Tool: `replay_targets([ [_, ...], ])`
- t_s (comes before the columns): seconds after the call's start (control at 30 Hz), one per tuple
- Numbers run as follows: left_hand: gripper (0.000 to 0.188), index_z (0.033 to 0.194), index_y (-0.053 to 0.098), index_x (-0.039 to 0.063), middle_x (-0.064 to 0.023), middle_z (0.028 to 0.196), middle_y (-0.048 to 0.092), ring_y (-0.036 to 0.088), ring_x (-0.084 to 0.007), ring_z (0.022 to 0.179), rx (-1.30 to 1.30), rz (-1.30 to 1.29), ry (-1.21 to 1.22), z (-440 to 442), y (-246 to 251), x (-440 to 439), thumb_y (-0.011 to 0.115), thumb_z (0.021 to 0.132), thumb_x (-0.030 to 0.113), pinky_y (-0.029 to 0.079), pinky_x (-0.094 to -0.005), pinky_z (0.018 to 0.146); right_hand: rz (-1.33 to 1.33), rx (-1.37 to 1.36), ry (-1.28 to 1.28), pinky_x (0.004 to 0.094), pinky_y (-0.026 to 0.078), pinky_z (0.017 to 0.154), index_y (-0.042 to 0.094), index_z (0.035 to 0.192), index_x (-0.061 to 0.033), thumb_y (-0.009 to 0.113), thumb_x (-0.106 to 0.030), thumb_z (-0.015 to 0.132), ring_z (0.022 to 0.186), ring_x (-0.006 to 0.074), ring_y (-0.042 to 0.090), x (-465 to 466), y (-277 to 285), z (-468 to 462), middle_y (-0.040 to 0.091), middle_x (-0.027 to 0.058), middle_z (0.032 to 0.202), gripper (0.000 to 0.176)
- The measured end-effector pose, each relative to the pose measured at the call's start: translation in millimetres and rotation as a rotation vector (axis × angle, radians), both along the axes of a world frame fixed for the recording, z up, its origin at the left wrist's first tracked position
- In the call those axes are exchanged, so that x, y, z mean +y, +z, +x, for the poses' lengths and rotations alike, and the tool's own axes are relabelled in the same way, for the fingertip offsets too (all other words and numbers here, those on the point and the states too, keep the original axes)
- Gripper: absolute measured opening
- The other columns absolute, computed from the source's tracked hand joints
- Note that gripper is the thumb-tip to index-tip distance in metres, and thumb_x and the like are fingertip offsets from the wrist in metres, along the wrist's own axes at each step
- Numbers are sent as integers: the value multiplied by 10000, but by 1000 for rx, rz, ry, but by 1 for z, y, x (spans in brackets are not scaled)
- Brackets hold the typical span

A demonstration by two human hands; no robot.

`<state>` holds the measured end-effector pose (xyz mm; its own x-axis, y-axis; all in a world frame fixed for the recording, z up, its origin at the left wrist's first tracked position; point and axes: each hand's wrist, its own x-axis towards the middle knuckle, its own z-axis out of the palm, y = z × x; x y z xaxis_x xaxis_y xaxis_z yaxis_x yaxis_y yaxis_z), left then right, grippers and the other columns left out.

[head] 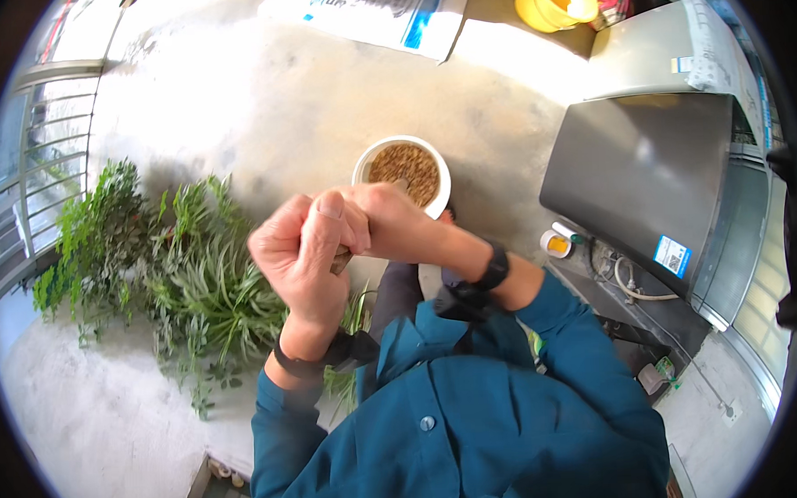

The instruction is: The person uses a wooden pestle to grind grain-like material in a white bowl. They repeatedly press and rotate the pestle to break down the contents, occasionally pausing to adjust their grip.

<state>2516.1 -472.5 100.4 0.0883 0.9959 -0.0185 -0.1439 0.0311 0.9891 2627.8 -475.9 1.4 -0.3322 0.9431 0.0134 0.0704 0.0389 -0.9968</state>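
Observation:
Both my fists are pressed together above a white round tub. My left hand is closed, its thumb up against the fingers of my right hand. Between them a bit of a small brown object shows; the fingers hide most of it, so its kind is unclear. My right hand is curled around the same spot, its back towards the camera. Inside the tub lie many small brown pieces, like kernels or shelled nuts. The hands cover the tub's near left part.
Leafy potted plants stand at the left, near a barred railing. To the right are a dark panelled appliance, a white hose and a small container. A yellow bucket and a printed sheet lie farther off.

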Motion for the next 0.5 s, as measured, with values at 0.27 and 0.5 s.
replay_targets([
  [0.27, 294, 683, 523, 2, -60, 589, 575, 496, -97, 520, -133, -156, -76, 5, -51, 20, 557, 971, 43, 382, -249, 517, 202, -243, -83, 431, 526, 626, 620, 863, -64, 787, -185, 693, 731, 381, 655, 15, -38, -12, 654, 165, 814, 268],
  [0.5, 331, 662, 558, -10, -51, 570, 565, 519, -101, 515, -184, -128, 30, -10, -25, 1, 622, 970, 93, 364, -244, 490, 106, -31, -68, 423, 524, 670, 642, 913, -41, 741, -79, 670, 768, 385, 658, -22, -47, -8, 659, 182, 796, 265],
])
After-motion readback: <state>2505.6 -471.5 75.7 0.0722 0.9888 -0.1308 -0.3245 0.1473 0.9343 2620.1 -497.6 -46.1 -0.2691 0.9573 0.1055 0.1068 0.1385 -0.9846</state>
